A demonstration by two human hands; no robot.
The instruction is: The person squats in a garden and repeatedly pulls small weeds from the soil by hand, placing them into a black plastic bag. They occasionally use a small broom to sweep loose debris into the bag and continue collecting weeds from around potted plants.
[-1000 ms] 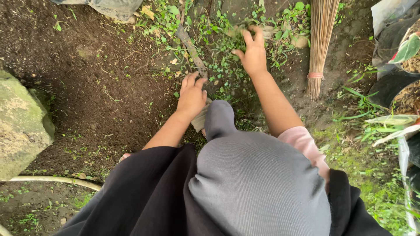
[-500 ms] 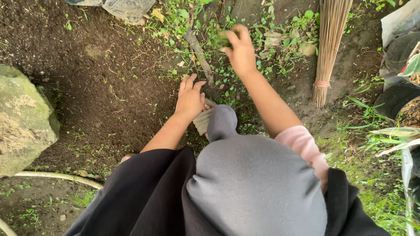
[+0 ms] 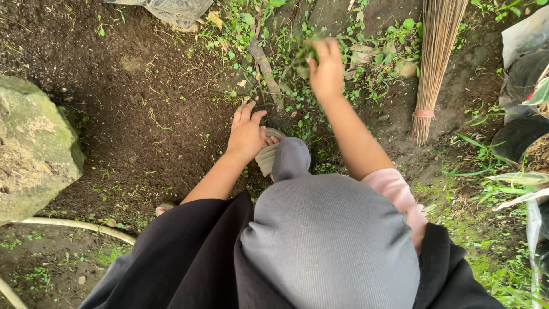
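We are crouching over dark soil (image 3: 131, 114), grey knee (image 3: 329, 240) forward and black cloth (image 3: 189, 263) draped on the left; our right hand (image 3: 326, 71) is lifted above the weed patch (image 3: 366, 63), fingers clenched on a small tuft (image 3: 305, 52) of green leaves, which is blurred and sitting at the fingertips, clear of the ground; our left hand (image 3: 247, 134) is resting lower down, fingers spread and released, palm down on the soil just beside a tan sandal (image 3: 267, 155); whether it is pressing on the sandal's edge or only touching it, we cannot tell.

Between the two hands a brown stick (image 3: 267, 71) is lying tilted across the weeds; right of our raised arm a straw broom (image 3: 434, 63) is lying with its bound end nearest us; a mossy rock (image 3: 34, 149) is sitting at the left edge, with a pale hose (image 3: 80, 226) curving beneath it; a clear plastic bag (image 3: 171, 10) is showing at the top, and dark pots (image 3: 523, 131) with long leaves are crowding the right edge.
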